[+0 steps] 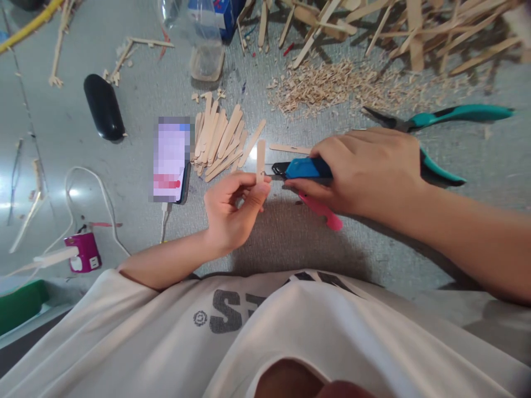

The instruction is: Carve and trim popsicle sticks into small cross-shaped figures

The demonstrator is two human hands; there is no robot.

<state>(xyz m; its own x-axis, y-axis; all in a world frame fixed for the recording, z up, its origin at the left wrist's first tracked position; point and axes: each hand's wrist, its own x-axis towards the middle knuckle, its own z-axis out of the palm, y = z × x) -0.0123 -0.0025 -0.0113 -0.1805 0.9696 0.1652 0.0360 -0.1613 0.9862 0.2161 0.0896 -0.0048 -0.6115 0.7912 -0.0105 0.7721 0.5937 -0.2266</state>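
Note:
Pinched between the thumb and fingers of my left hand (237,213) is a wooden craft stick (261,155), held upright. My right hand (367,166) wraps round a blue and black utility knife (305,168). Its blade points left and meets the stick a little above my left thumb; a small nick shows there. Just behind the knife lies another craft stick (290,148) with a small mark in its middle. Under my right hand a pink piece (327,214) sticks out on the table. A pile of craft sticks (219,135) lies beyond my left hand.
Pliers with teal handles (460,115) lie partly under my right hand. Wood shavings (323,85) and loose long sticks (415,33) cover the back right. Left are a phone (171,160) on a white cable, a black case (103,108), a purple adapter (85,251) and a clear container (207,58).

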